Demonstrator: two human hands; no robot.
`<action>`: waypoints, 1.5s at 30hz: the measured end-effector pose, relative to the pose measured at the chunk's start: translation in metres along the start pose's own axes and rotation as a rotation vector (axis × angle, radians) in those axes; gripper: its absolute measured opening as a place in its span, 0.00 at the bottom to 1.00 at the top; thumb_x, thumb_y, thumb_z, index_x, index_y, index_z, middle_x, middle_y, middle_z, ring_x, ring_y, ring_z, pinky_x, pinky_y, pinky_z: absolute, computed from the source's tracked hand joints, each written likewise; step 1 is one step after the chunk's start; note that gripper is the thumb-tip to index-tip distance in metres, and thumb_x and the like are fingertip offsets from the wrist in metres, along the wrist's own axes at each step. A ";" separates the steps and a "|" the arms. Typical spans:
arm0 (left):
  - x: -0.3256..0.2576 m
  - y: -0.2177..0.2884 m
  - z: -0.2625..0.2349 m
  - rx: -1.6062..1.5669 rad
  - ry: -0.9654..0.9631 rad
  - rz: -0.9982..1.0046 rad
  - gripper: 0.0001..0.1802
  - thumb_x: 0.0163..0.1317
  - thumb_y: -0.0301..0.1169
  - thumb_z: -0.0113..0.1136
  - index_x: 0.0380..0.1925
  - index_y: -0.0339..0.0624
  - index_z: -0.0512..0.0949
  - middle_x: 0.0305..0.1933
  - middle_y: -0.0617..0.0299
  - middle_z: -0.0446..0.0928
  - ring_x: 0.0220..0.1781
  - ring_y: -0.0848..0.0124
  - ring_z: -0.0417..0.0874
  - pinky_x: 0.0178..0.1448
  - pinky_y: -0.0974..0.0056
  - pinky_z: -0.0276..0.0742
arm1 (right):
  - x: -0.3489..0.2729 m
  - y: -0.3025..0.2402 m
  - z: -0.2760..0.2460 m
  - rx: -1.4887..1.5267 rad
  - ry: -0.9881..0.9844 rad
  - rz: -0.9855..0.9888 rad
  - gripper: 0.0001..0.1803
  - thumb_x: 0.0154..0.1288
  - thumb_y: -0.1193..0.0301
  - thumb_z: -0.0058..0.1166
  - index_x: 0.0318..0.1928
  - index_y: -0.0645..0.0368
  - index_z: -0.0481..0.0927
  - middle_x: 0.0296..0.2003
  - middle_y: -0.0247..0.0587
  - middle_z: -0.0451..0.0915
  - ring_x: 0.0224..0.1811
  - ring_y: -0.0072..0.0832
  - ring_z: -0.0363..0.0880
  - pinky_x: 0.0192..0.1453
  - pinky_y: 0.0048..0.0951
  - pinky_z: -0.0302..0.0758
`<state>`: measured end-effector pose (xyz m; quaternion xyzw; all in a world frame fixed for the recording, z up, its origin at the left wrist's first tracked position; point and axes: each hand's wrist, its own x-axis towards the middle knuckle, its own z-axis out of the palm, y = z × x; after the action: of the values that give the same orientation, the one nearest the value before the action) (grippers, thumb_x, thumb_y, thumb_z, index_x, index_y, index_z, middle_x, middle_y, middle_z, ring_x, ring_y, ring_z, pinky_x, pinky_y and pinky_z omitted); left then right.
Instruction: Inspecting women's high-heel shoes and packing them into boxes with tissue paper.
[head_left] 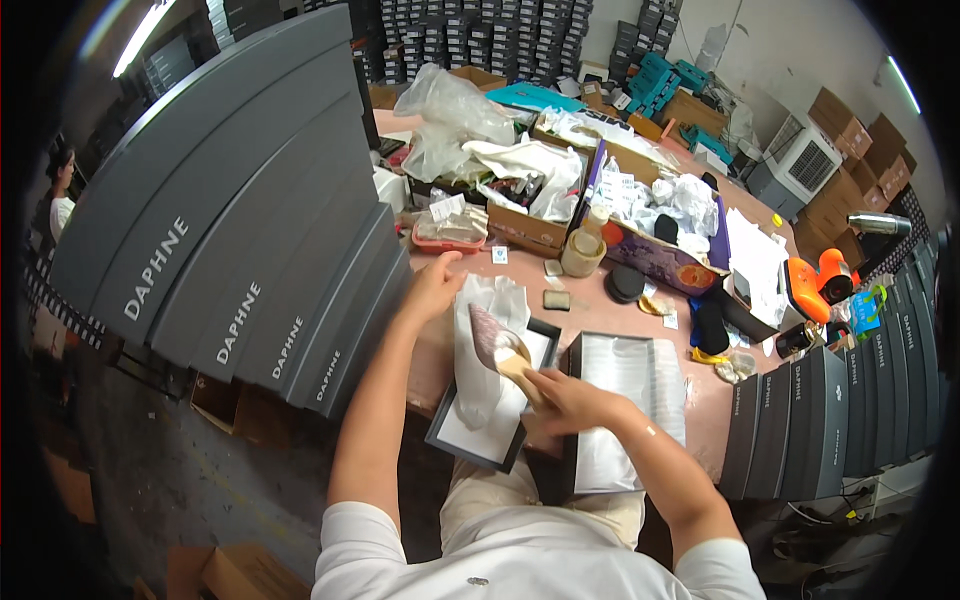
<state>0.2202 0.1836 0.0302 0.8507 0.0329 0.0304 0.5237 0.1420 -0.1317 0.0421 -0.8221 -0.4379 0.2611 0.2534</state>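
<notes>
My right hand (575,402) is closed round the heel end of a pink, pointed-toe shoe (489,336), whose beige insole faces up. Beneath the shoe, crumpled white tissue paper (480,395) lies over a shallow dark tray or box lid (436,432) with a white inside. My left hand (433,287) is stretched forward at the tissue's far left, its fingers extended and nothing seen in them. Just beyond it sits a red plastic tray (447,244) of small packets. A dark shoebox (574,372) lined with white tissue stands to the right of the shoe.
Tall stacks of dark shoeboxes rise at the left (250,230) and lower right (790,430). Cartons (535,232) filled with paper and plastic cover the far tabletop. A jar (583,250), a black round tin (625,284) and an orange tape dispenser (803,288) stand nearer.
</notes>
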 end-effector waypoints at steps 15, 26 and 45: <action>-0.025 0.182 0.104 0.401 -0.197 0.673 0.09 0.62 0.30 0.50 0.30 0.36 0.76 0.27 0.49 0.75 0.31 0.52 0.78 0.36 0.54 0.73 | -0.204 0.008 0.065 1.897 0.749 -0.359 0.63 0.41 0.48 0.70 0.69 0.73 0.51 0.65 0.61 0.61 0.59 0.37 0.73 0.62 0.32 0.73; -0.083 0.160 0.144 0.381 -0.093 0.587 0.11 0.57 0.31 0.60 0.23 0.33 0.77 0.26 0.50 0.76 0.26 0.56 0.79 0.32 0.58 0.73 | -0.244 -0.023 0.054 1.691 0.520 -0.362 0.62 0.38 0.50 0.72 0.67 0.77 0.56 0.63 0.68 0.64 0.66 0.46 0.67 0.69 0.38 0.64; -0.166 0.149 0.087 0.479 -0.383 0.599 0.26 0.49 0.18 0.52 0.52 0.30 0.71 0.66 0.45 0.66 0.48 0.51 0.81 0.51 0.53 0.78 | -0.161 -0.014 0.065 1.973 0.224 -0.377 0.55 0.53 0.50 0.63 0.70 0.72 0.49 0.62 0.58 0.64 0.61 0.42 0.71 0.55 0.45 0.80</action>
<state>0.0657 0.0249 0.1214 0.9106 -0.3074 0.0143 0.2759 0.0139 -0.2497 0.0369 -0.1828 -0.1230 0.3838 0.8967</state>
